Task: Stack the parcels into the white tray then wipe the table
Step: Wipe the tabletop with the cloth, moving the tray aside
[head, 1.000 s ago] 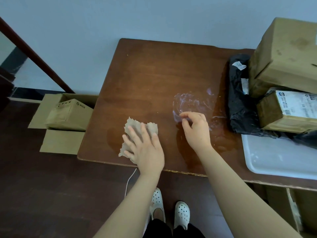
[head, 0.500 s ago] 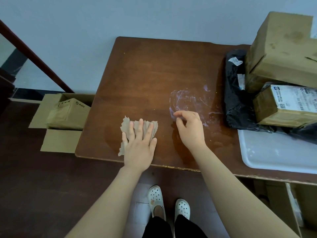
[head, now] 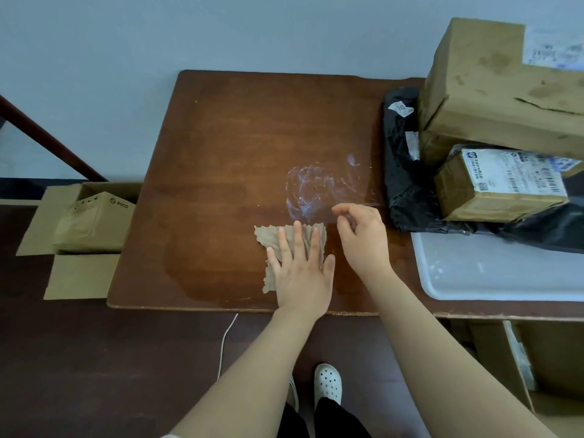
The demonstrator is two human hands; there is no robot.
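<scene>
A brown wooden table (head: 240,147) carries a whitish smear (head: 316,194) near its middle and a damp patch at the front. My left hand (head: 300,267) lies flat with straight fingers on a grey-brown cloth (head: 271,238), just below the smear. My right hand (head: 363,238) hovers beside it, fingers loosely curled, holding nothing. At the right, the white tray (head: 493,273) bears a black plastic parcel (head: 407,184), a small labelled carton (head: 499,188) and a large cardboard box (head: 493,86) stacked on top.
On the dark floor at the left lies an opened cardboard box (head: 82,229) with a smaller carton in it. A white cable (head: 226,343) hangs below the table's front edge. More cardboard (head: 518,358) stands under the table at the right.
My left hand has slid the cloth to the right across the table, up to the smear. My right hand has lifted its fingertips off the table.
</scene>
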